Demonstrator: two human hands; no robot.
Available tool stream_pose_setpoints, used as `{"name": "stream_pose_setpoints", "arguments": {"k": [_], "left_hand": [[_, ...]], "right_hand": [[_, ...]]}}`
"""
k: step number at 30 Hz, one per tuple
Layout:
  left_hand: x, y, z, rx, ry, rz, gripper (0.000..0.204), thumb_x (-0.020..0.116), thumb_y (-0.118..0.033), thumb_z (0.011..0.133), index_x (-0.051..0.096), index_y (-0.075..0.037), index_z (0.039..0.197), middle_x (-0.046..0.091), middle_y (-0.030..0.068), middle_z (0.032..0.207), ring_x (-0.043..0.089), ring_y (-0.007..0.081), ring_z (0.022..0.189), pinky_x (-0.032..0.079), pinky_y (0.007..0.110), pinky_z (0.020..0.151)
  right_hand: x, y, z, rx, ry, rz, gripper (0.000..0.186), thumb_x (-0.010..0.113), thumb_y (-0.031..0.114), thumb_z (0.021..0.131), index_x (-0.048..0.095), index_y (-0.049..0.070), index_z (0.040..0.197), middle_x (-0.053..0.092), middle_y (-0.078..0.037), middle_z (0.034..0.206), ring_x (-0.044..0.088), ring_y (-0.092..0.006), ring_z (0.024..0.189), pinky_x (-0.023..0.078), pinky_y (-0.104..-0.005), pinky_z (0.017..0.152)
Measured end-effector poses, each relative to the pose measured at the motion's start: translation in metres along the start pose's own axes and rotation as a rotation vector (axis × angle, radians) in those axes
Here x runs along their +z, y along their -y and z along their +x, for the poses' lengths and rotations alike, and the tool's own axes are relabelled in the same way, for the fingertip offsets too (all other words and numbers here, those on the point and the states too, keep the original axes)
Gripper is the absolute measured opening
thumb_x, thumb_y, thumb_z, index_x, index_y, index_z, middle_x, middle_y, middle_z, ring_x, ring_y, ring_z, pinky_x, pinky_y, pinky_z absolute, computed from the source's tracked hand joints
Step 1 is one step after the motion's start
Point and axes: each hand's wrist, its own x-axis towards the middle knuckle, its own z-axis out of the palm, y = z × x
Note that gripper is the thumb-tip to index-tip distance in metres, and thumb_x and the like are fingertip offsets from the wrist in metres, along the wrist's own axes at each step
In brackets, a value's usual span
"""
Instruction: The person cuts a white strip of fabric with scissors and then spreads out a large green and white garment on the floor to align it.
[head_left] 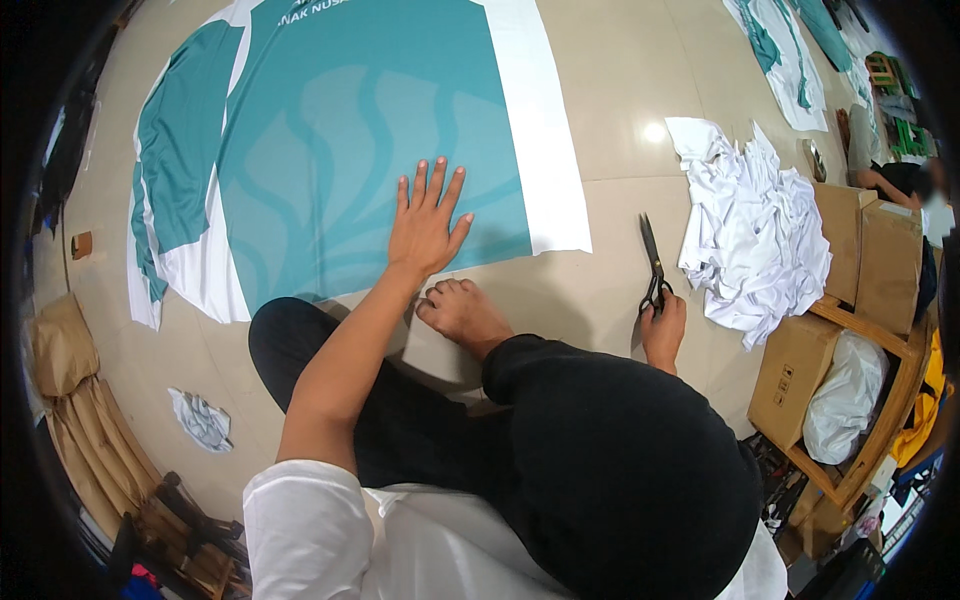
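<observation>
A large teal printed fabric panel (360, 140) with white margins lies spread on the tiled floor in front of me. My left hand (428, 222) rests flat on its near part, fingers spread. To the right, my right hand (665, 328) is closed round the handles of black scissors (652, 262). Their blades point away from me over the bare tiles, apart from the fabric, and look nearly closed. A second teal and white piece (185, 150) lies along the panel's left side, partly folded. My bare foot (465, 310) is close to the panel's near edge.
White fabric scraps (755, 230) lie heaped at the right, with more teal and white pieces (785, 60) beyond. Cardboard boxes (885, 260) and a wooden shelf (850, 480) stand at the right. A small scrap (202, 420) and brown rolls (95, 410) are at the left. Another person (895, 185) sits far right.
</observation>
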Motion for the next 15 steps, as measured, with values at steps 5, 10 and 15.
{"name": "stream_pose_setpoints", "arguments": {"k": [5, 10, 15], "left_hand": [[0.002, 0.003, 0.000, 0.007, -0.024, -0.016, 0.071, 0.049, -0.045, 0.110, 0.030, -0.016, 0.172, 0.024, 0.0173, 0.178, 0.019, 0.0413, 0.165, 0.015, 0.062, 0.133], [-0.002, 0.007, -0.004, -0.017, -0.030, -0.024, 0.071, 0.049, -0.044, 0.110, 0.030, -0.013, 0.171, 0.026, 0.0176, 0.177, 0.021, 0.0399, 0.164, 0.015, 0.061, 0.133], [0.002, -0.003, 0.005, 0.013, -0.057, -0.054, 0.070, 0.049, -0.044, 0.110, 0.031, -0.013, 0.171, 0.027, 0.0170, 0.177, 0.023, 0.0390, 0.164, 0.016, 0.061, 0.133]], "right_hand": [[-0.023, 0.017, 0.015, 0.264, 0.313, 0.212, 0.030, 0.070, 0.001, 0.089, 0.069, -0.007, 0.118, 0.074, -0.018, 0.101, 0.071, -0.0285, 0.090, 0.056, -0.0392, 0.084], [0.035, -0.011, -0.055, 0.499, 0.639, 1.263, 0.011, 0.075, 0.007, 0.095, 0.070, 0.002, 0.103, 0.074, -0.004, 0.099, 0.069, -0.0128, 0.091, 0.054, -0.0298, 0.080], [0.080, 0.260, -0.047, -0.935, 0.333, 0.150, 0.014, 0.067, 0.017, 0.096, 0.071, 0.016, 0.110, 0.071, -0.004, 0.102, 0.068, -0.0235, 0.099, 0.054, -0.0422, 0.082]]}}
